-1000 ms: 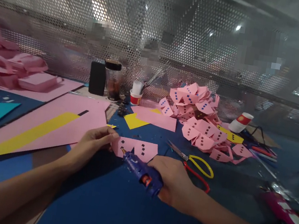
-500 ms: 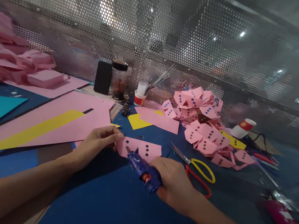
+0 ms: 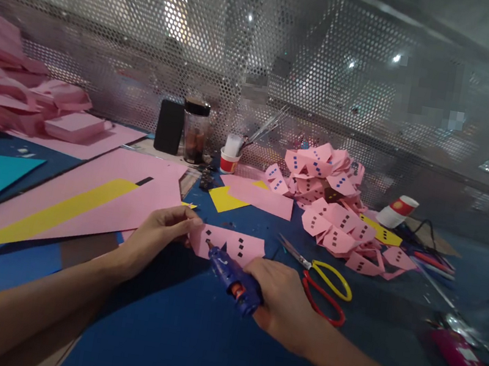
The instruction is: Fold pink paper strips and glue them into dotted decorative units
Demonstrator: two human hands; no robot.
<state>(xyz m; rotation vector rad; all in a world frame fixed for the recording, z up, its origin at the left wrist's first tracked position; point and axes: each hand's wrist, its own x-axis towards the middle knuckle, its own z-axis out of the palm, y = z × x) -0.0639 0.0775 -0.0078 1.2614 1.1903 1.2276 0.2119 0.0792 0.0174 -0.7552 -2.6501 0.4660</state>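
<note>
My left hand pinches the left end of a pink paper strip marked with small dark squares. A blue glue gun is gripped in my right hand, its nozzle pointing up and left at the squares near the strip's left end. Whether the tip touches the paper I cannot tell. Just right of my right hand lie scissors with one yellow and one red handle, blades spread a little.
Folded pink paper pieces are heaped at back right by a tipped paper cup. A lidded jar and a red-white cup stand by the perforated metal panel. Pink sheets and a yellow strip lie left.
Almost nothing differs. Both hands, the pink strip and the glue gun hold nearly the same place, with the nozzle still over the strip's left part.
</note>
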